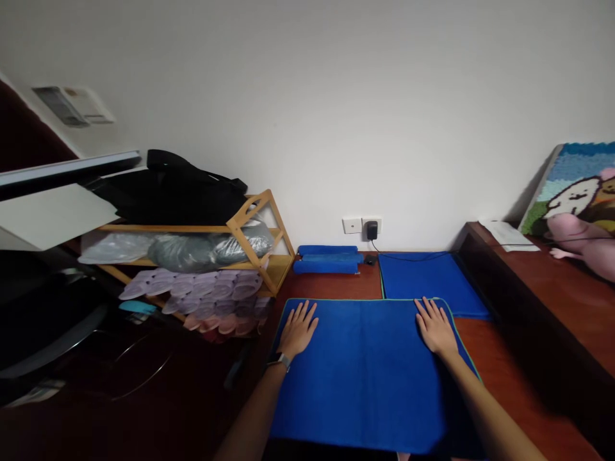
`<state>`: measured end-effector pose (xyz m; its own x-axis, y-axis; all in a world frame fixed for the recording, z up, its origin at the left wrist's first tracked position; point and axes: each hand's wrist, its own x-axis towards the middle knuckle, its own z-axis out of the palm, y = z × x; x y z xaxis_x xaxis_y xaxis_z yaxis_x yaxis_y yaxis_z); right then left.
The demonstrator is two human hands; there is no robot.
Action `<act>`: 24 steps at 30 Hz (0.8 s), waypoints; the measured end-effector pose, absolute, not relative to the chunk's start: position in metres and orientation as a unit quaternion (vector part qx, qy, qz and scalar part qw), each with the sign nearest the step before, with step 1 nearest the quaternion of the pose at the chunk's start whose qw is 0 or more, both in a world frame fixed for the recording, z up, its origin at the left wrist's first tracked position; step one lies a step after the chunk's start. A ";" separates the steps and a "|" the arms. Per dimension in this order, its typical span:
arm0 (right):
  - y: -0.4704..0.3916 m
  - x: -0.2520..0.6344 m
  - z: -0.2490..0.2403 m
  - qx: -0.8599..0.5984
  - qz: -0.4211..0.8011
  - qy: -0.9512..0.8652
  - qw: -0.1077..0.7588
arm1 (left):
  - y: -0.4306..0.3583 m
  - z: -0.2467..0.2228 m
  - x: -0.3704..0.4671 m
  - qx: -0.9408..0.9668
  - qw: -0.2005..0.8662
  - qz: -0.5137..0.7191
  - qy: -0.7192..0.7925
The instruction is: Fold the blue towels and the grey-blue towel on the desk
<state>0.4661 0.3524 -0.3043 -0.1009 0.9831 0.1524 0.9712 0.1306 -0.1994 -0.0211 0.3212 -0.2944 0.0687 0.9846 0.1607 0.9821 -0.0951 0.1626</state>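
Observation:
A blue cloth with green edging lies spread flat on the reddish-brown table. My left hand rests palm down on its far left corner, fingers spread, with a watch on the wrist. On the far right corner my right hand lies flat, its fingers apart. Neither hand grips anything. Behind the right hand is another blue cloth, laid flat and partly covered by the front one. Folded or rolled blue cloths sit at the table's back left.
Left of the table stands a wooden rack with plastic-wrapped bundles, several purple and pink slippers and a black bag. A black charger is plugged into the wall, its cable trailing. The raised ledge at right holds a pink plush toy and a picture.

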 end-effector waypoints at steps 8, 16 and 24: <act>0.356 0.464 -0.301 -0.658 0.026 -0.743 0.122 | 0.331 -0.283 0.121 0.790 0.015 0.175 0.587; 0.356 0.464 -0.304 -0.656 0.028 -0.744 0.125 | 0.345 -0.300 0.179 0.817 0.068 0.149 0.553; 0.357 0.464 -0.306 -0.658 0.018 -0.745 0.111 | 0.345 -0.295 -0.014 0.722 -0.008 0.098 0.685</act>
